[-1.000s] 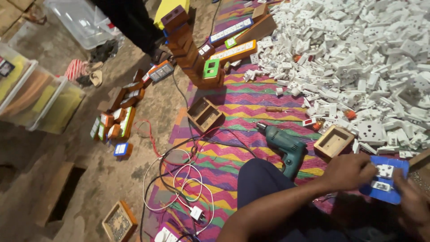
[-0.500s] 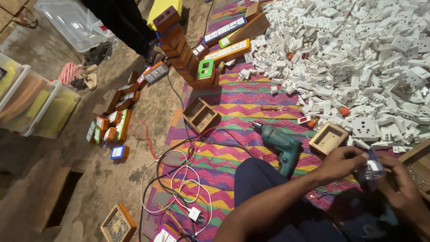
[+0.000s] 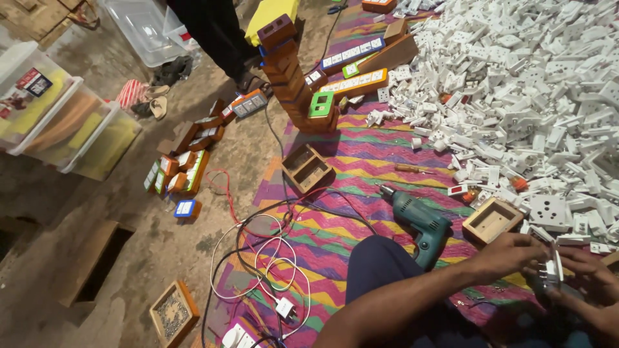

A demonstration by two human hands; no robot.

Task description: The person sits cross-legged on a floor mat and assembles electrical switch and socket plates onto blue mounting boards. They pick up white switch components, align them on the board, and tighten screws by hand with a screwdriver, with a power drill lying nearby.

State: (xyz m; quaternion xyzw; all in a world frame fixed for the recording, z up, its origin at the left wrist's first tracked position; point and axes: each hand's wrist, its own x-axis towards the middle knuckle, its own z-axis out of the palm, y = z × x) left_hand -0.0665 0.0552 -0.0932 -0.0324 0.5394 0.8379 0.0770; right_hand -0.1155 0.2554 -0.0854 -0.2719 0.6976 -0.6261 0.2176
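Down low, both hands closed on one small socket part.

Left hand (image 3: 509,254) and right hand (image 3: 590,280) gripping white part (image 3: 553,274) above striped mat (image 3: 361,161); beside them an empty wooden box (image 3: 491,220), another (image 3: 307,169) farther off, and a tray of screws (image 3: 173,312).

Bin label: I see a small rectangular sticker (image 3: 33,82), dark with red and white patches, on the clear storage bin (image 3: 61,122) at far left.
Other packages, signs, screens: I find none.
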